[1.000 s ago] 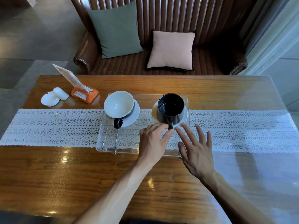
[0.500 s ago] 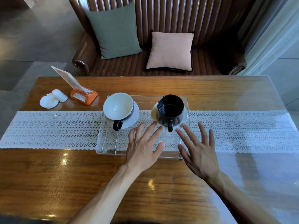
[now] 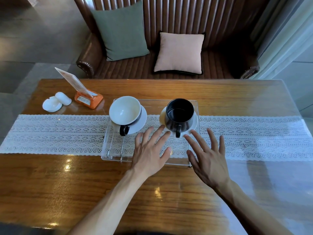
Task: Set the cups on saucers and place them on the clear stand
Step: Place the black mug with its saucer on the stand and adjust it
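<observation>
Leftmost on the wooden worktop [image 3: 50,175], well to the left of the clear stand [image 3: 116,155], lie a small white dish [image 3: 50,105] and an orange card holder [image 3: 89,100] with a tilted card in it. A lace runner [image 3: 59,133] crosses the worktop and passes beneath the stand. On the stand's left part sits the white-lined cup [image 3: 125,110], leaning a little on its white saucer [image 3: 141,120], dark handle pointing toward the person. On the stand's right part the black cup [image 3: 179,115] stands upright on the second saucer [image 3: 194,122], its handle also toward the person.

The left hand [image 3: 149,155] lies over the stand's near middle, palm down, fingers spread and holding nothing; its fingertips [image 3: 167,132] are just beside the black cup's handle, at the near-left rim of that saucer, though whether they touch it cannot be told. The right hand [image 3: 209,160] is over the stand's near right corner, likewise spread wide and empty, its longest fingertips just to the right of the handle, near the saucer's edge. The black cup thus sits between and just beyond both hands.
</observation>
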